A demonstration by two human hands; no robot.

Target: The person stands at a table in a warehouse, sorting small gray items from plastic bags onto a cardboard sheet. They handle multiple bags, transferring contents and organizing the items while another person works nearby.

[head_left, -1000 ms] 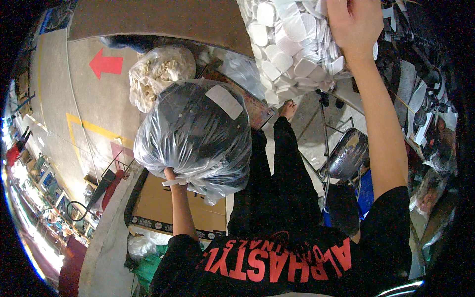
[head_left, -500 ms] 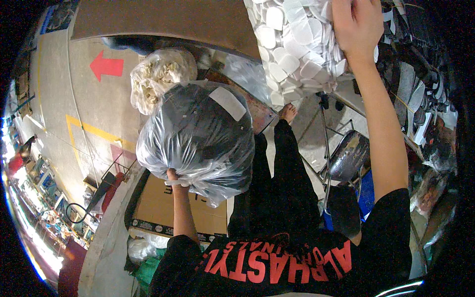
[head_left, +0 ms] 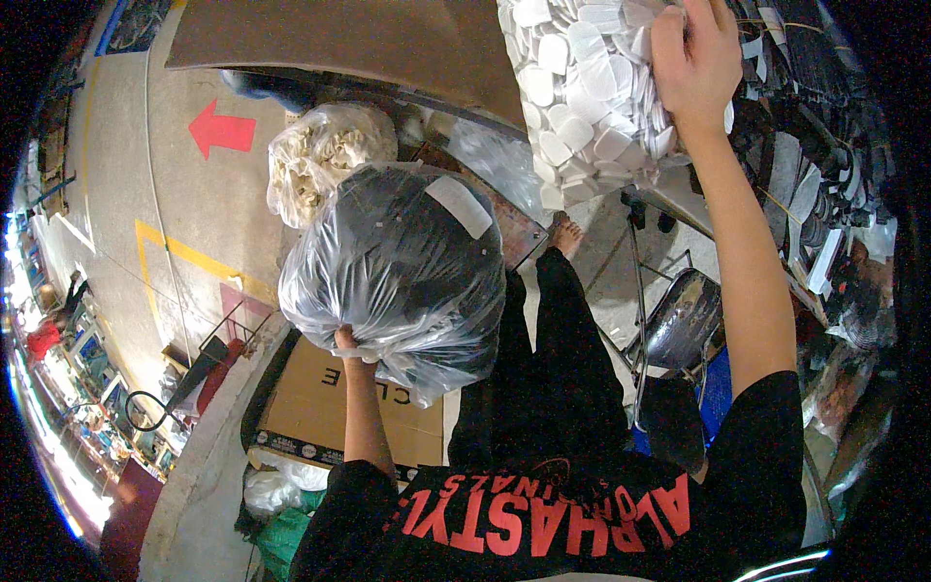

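My left hand (head_left: 347, 343) is closed round the gathered neck of a big clear plastic bag (head_left: 393, 272) with dark contents. A white label (head_left: 460, 207) is stuck on this bag's upper side. Up at the top right, my right hand (head_left: 696, 68) grips the edge of a clear bag of flat white rounded pieces (head_left: 587, 97); its fingertips are partly hidden. The two bags hang apart, the white one farther away.
Beyond the dark bag sits a bag of cream-coloured pieces (head_left: 335, 145). A brown panel (head_left: 359, 39) spans the top. Below lies a cardboard box (head_left: 320, 407). A black chair (head_left: 679, 320) stands right, beside stacks of dark strips (head_left: 805, 165). A red arrow (head_left: 223, 128) marks the floor.
Both bags, still in my hands, sit slightly farther right in the picture. The floor and surroundings at the left have shifted right too. Neither hand has let go.
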